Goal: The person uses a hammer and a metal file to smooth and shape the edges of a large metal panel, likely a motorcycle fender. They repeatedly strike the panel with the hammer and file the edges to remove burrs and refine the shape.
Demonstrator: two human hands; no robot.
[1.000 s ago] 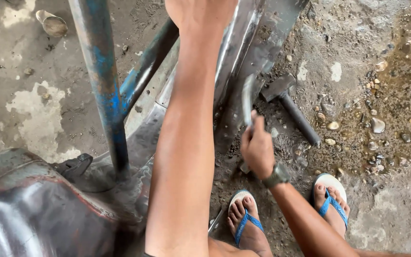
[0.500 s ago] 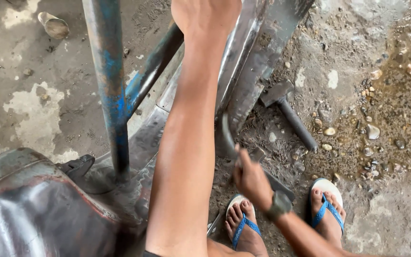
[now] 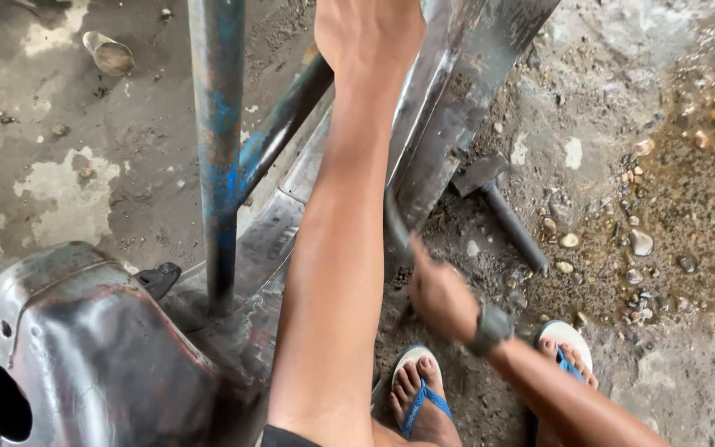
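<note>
A: What is the person doing by the blue post [image 3: 215, 149]?

B: The right hand [image 3: 440, 296] is just right of the blue post, low down. It is closed tight around a dark tool handle [image 3: 396, 228]. The handle sticks up toward the long metal panel [image 3: 457, 99]. I think it is a hammer, but its top is hidden behind the arm.

A: And the other hand?

B: The left hand [image 3: 367, 33] is up high, right of the blue post. It rests against the metal panel. I cannot tell if the fingers are curled or flat, because they go out of view.

A: How would you do this step well?

B: I think you hold the panel still with the top hand. Keep those fingers away from where the tool lands. Swing small and straight. Also mind the toes! The blue sandals [image 3: 420, 397] are right under the hand.

A: Anything else near?

B: A second hammer [image 3: 502, 211] lies on the ground, further right of the post.
</note>
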